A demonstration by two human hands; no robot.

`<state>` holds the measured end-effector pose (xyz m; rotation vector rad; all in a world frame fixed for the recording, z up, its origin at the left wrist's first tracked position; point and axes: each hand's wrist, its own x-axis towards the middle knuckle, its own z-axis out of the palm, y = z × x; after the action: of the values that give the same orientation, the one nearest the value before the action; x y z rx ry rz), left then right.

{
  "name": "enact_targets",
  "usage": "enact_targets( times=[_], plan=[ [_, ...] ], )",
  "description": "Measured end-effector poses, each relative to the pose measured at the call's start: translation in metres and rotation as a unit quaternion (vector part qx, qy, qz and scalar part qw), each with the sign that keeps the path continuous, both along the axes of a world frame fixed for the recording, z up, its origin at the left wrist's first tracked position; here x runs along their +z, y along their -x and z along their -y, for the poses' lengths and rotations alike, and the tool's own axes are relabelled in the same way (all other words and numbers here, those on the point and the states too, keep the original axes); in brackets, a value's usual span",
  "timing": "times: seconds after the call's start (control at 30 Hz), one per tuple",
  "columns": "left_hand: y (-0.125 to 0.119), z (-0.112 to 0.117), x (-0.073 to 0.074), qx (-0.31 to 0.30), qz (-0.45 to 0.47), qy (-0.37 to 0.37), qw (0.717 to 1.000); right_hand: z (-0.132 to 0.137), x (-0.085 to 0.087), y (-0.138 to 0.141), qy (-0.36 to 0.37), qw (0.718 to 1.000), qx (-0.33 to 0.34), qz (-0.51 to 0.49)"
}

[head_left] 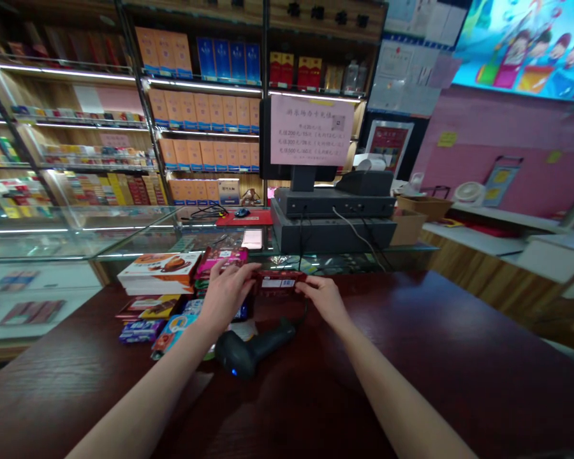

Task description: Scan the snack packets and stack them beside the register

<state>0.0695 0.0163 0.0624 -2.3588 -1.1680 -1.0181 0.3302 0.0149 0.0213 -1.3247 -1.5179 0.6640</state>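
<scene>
Between my two hands is a dark red-brown snack packet with a white barcode label facing me. My right hand pinches its right end between thumb and fingers. At the packet's left end, my left hand grips it with bent fingers. A black barcode scanner with a small blue light lies on the dark wooden counter, nearer to me than the packet. Left of and partly behind my left hand are piled snack packages, among them a white-and-orange box, a purple packet and a pink packet.
Behind the counter top stands a cash register with a sign-covered monitor and a cable hanging down. A glass display case runs along the back left. Stocked shelves line the wall; a cardboard box sits right of the register.
</scene>
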Motion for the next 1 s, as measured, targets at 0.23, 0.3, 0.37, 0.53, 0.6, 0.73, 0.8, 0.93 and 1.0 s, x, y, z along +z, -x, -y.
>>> enact_targets(
  times=[0.23,0.3,0.37,0.53,0.6,0.73,0.8,0.93,1.0],
  plan=[
    [-0.028,-0.008,0.003,-0.047,-0.032,0.004,0.998,0.005,0.011,-0.039,0.009,0.991,0.070,-0.111],
    [-0.038,-0.011,0.003,-0.066,-0.044,0.003,0.997,0.014,0.017,-0.053,0.030,0.991,0.069,-0.114],
    [-0.050,-0.013,0.004,-0.083,-0.059,0.002,0.995,0.022,0.022,-0.067,0.045,0.991,0.052,-0.115],
    [-0.086,-0.022,0.009,-0.098,-0.131,-0.018,0.986,0.026,0.013,-0.095,0.052,0.993,0.031,-0.100],
    [-0.102,-0.027,0.010,-0.087,-0.177,-0.038,0.980,0.021,0.002,-0.105,0.053,0.995,0.027,-0.084],
    [-0.130,-0.038,0.001,-0.080,-0.223,-0.051,0.970,0.011,-0.021,-0.128,0.035,0.999,-0.008,-0.021],
    [-0.143,-0.042,-0.007,-0.079,-0.228,-0.048,0.969,0.008,-0.030,-0.139,0.047,0.999,-0.017,0.008],
    [-0.163,-0.048,-0.025,-0.083,-0.243,-0.037,0.966,0.006,-0.037,-0.157,0.072,0.992,-0.032,0.103],
    [-0.170,-0.051,-0.033,-0.085,-0.249,-0.030,0.964,0.006,-0.037,-0.164,0.088,0.985,-0.043,0.144]
  ],
)
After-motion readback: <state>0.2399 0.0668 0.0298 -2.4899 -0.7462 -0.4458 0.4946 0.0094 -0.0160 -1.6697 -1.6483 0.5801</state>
